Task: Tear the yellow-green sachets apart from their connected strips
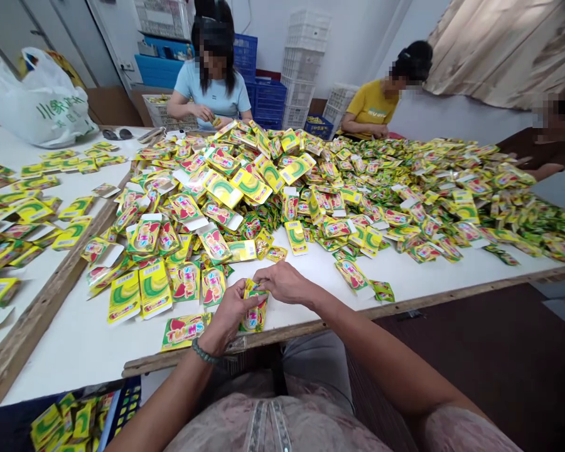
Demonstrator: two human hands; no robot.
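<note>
Near the table's front edge my left hand (229, 312), with a beaded bracelet at the wrist, is closed around a small yellow and green candy box (254, 314) standing upright. My right hand (282, 282) is closed at the box's top, its fingers pinched there; whether they grip the flap or a packet is hidden. A flat TWINS box (184, 331) lies just left of my left wrist. Beyond my hands are yellow boxes with a banana picture (155, 285), boxes with a watermelon picture (213, 287) and a small shiny packet (277, 253).
A large heap of boxes and packets (245, 169) covers the table's middle and right. A wooden strip (51, 295) divides off more boxes at left. Below stands a bin of boxes (66, 424). Three people sit across the table. A white plastic bag (51, 107) stands far left.
</note>
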